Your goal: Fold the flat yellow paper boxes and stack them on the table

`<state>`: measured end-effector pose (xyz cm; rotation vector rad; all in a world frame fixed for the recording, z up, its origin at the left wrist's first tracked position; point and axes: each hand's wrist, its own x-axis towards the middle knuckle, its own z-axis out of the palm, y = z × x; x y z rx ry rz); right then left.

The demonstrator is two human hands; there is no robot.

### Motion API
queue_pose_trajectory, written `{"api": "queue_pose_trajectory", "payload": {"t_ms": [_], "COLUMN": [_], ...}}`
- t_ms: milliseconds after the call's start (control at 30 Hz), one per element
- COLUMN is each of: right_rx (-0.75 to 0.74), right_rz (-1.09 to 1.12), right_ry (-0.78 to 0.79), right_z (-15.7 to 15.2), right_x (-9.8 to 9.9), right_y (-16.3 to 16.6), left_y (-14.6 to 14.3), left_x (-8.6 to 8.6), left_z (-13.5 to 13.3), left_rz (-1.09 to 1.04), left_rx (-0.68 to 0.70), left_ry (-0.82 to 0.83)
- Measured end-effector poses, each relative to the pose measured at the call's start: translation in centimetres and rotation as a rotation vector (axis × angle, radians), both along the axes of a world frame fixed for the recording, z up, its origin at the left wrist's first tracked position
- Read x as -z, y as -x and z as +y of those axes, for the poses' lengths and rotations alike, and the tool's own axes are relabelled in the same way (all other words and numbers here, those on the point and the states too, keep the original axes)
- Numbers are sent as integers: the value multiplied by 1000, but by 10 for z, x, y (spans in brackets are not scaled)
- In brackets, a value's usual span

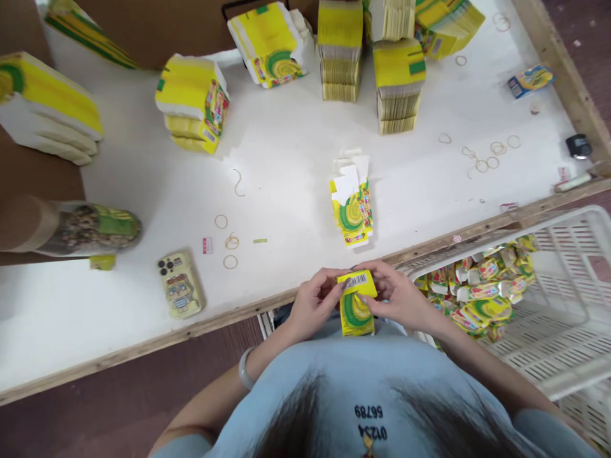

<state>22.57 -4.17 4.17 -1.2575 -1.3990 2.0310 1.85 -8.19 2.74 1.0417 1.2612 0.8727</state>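
At the lower right of the frame, a white plastic crate (548, 331) holds a loose heap of folded yellow cartons (482, 292) against its near-left side. At lower centre, just off the table edge (229, 315), both hands hold one small yellow carton (356, 305) upright, barcode flap on top. The left hand (312, 304) has its fingers curled narrowly on the carton's left edge and flap. The right hand (401, 298) pinches the right side. Both wrists angle inward from the body. More half-formed cartons (353, 210) stand mid-table, and flat stacks (398, 89) lie at upper centre.
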Motion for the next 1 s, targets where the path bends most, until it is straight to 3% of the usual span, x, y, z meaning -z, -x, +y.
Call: {"api": "queue_pose_trajectory", "payload": {"t_ms": [167, 300, 400, 467, 533, 600, 667, 733, 800, 833, 933, 1000], "right_rx": [-28, 139, 367, 524, 665, 728, 679, 623, 621, 632, 585, 545], "right_rz": [115, 207, 151, 50, -154, -515, -977, -1336, -1439, -1378, -937, -704], "right_ry": [33, -8, -75, -177, -320, -462, -555, -633, -745, -811, -987, -1056], "right_z": [8, -3, -9, -8, -4, 0, -2, -7, -9, -6, 20, 46], "right_x": [1, 14, 25, 27, 22, 12, 0, -8, -6, -2, 19, 29], "right_y": [-10, 1, -2, -26, -67, -116, -156, -172, -162, -149, -88, -39], "left_y": [-1, 7, 18, 22, 22, 19, 14, 12, 16, 19, 33, 39], "left_x": [6, 14, 19, 22, 24, 25, 26, 24, 20, 15, -5, -23], "left_z": [-8, -1, 46, 98, 155, 202, 233, 246, 249, 248, 237, 218], "left_rz": [-51, -54, 156, 373, 610, 789, 880, 902, 923, 958, 981, 920], "left_rx": [-3, 106, 234, 111, -47, -67, 37, 192, 278, 264, 163, 111], "left_ry": [-46, -148, -304, -432, -486, -467, -377, -299, -320, -365, -560, -554]}}
